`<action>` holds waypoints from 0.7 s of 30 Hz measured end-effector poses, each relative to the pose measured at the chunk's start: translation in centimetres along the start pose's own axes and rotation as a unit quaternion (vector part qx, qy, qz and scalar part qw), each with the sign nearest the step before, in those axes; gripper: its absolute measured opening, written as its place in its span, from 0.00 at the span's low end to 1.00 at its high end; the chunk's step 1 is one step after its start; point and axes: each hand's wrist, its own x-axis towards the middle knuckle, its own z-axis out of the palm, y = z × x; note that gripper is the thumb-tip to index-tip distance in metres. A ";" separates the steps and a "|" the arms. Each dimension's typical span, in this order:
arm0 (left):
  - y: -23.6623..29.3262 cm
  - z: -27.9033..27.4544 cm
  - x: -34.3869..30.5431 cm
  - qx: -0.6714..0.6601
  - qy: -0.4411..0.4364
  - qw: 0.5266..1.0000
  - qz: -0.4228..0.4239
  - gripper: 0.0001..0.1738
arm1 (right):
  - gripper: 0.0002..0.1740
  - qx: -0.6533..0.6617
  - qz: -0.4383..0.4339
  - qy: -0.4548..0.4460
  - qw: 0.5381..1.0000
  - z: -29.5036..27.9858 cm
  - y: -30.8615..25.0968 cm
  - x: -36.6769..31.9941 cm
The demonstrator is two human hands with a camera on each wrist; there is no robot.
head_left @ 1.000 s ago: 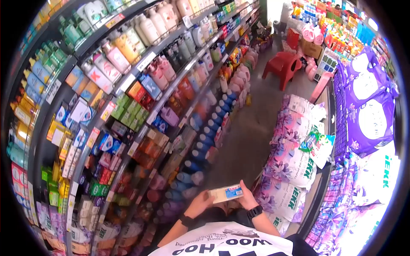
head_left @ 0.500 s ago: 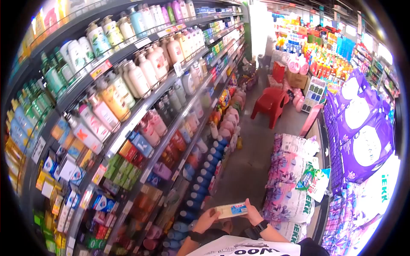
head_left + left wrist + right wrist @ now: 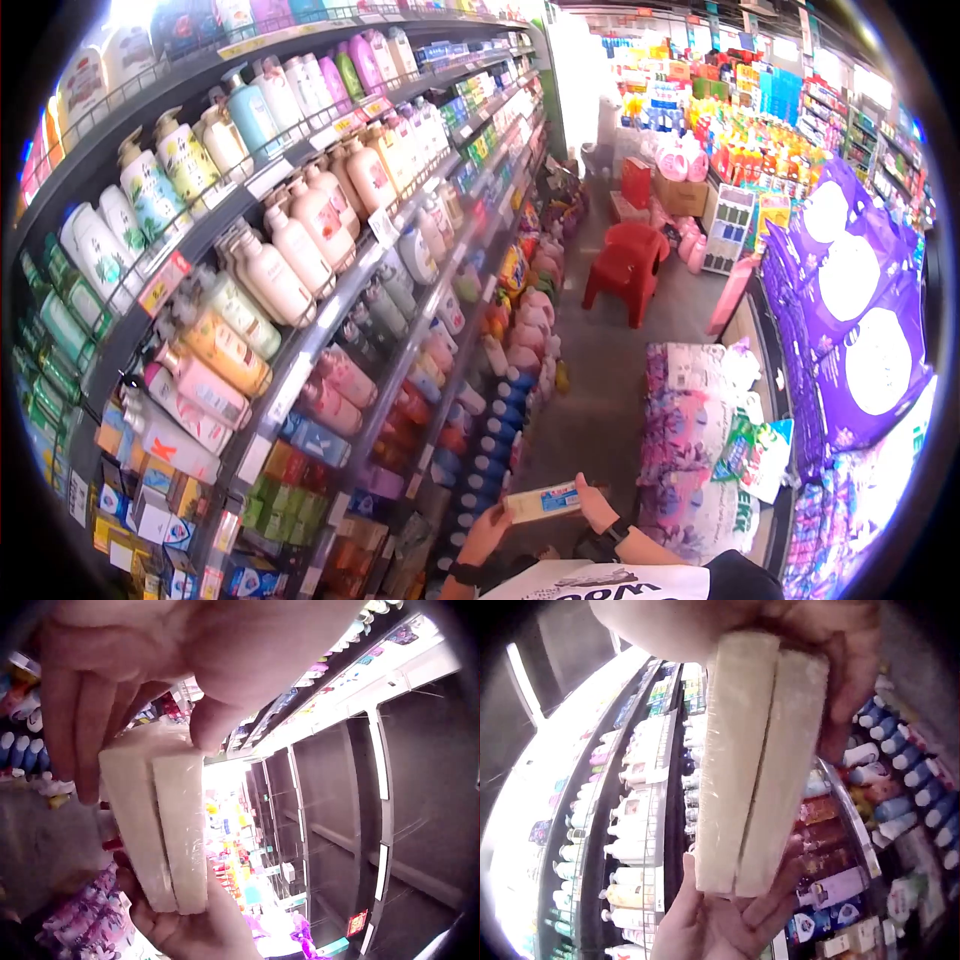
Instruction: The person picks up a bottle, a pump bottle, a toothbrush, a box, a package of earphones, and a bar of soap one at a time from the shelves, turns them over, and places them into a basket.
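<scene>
A pack of soap bars (image 3: 543,502), two long cream blocks side by side in clear film with a blue and white label on top, is held level in front of the body. My left hand (image 3: 486,532) grips its left end, and my right hand (image 3: 598,506) grips the right end between thumb and fingers. From the left wrist, the seam between the soap bars (image 3: 178,825) shows, with the left hand (image 3: 127,660) at the near end. The right wrist view has the right hand (image 3: 840,652) around its end of the pack and the left hand (image 3: 712,930) at the far end.
Shelves of pump bottles (image 3: 325,230) run along the left, with blue-capped bottles (image 3: 490,450) low down. Floral bags (image 3: 690,450) and purple packs (image 3: 860,330) are stacked at the right. A red plastic chair (image 3: 628,270) stands in the aisle ahead.
The head view has tilted up, bringing more of the far store into sight and lowering the hands in the frame. Both hands keep hold of the pack of soap bars.
</scene>
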 end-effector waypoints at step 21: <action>9.8 6.3 11.9 0.021 0.321 0.946 -0.033 0.24 | 0.38 -0.223 -0.115 -0.214 0.944 -1.2 -16.3 20.6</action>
